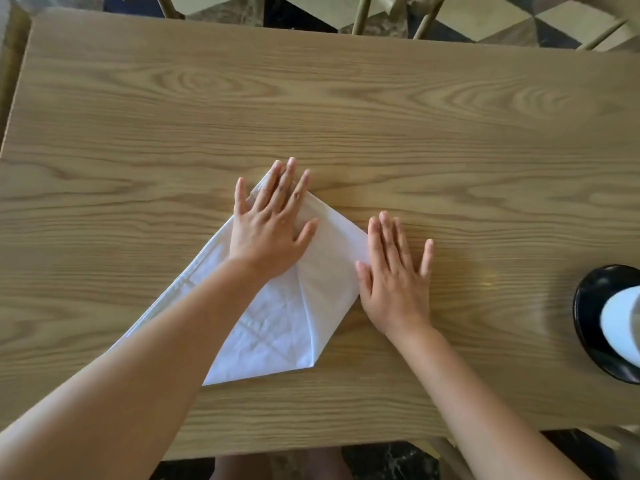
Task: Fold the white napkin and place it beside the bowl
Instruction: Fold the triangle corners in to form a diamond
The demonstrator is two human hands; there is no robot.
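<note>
the white napkin (277, 317) lies on the wooden table (346, 116), partly folded into a pointed shape, with its narrow tip under the left hand's fingers and its broad end spreading back beneath the left forearm toward the person. the left hand (272, 225) lies flat on the napkin's far end, palm down, fingers spread wide and gripping nothing, pressing the cloth to the table. the right hand (394, 278) is also flat and splayed, palm down, holding nothing; it rests mostly on bare wood just to the right of the napkin, with its thumb touching the napkin's folded right edge. a crease runs down the cloth between the two hands, and a folded flap lies between that crease and the right hand. well off to the right of the right hand, near the frame's edge, sits the black bowl (588, 306) with something white inside it, only partly in view. wooden chair legs (360, 15) show beyond the table's far edge, past both hands.
</note>
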